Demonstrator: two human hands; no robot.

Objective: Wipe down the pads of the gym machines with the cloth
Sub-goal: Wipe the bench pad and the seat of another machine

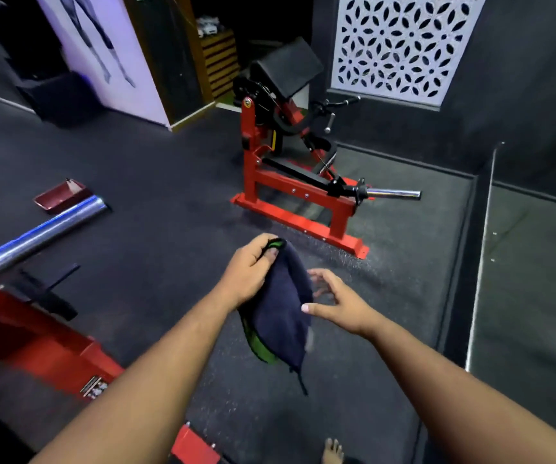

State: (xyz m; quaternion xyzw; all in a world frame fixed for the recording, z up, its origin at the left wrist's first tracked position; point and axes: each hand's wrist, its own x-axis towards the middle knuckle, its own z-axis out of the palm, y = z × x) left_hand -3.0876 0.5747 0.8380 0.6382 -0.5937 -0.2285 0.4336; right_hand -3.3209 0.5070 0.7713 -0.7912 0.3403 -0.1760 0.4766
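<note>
Cloth (285, 306) of dark navy fabric with a green underside hangs in mid-air from the left hand (248, 272), whose fingers and thumb pinch its top edge; the rest droops down past the wrist, a thin strand trailing at the bottom. The right hand (335, 301) hovers just beside the cloth's right edge — fingers spread and loosely curved, thumb pointing toward the fabric, holding nothing.

Well beyond the hands stands a red steel-framed gym machine (290, 195) with a black angled arm pad (286, 67) at its top and a chrome sleeve (393, 193) sticking out to the right; open floor lies between it and the cloth. At the left a long chrome bar (35, 237) runs diagonally over a second red machine frame (35, 343), and a small dark red tray (62, 197) sits on the floor near the bar's end. A bare foot (333, 452) shows at the bottom edge.

The floor (156, 182) is dark speckled rubber matting. The walls are dark — a white perforated panel with a floral pattern (403, 45) hangs on the far one, and a pale poster panel (109, 51) stands at the upper left.
</note>
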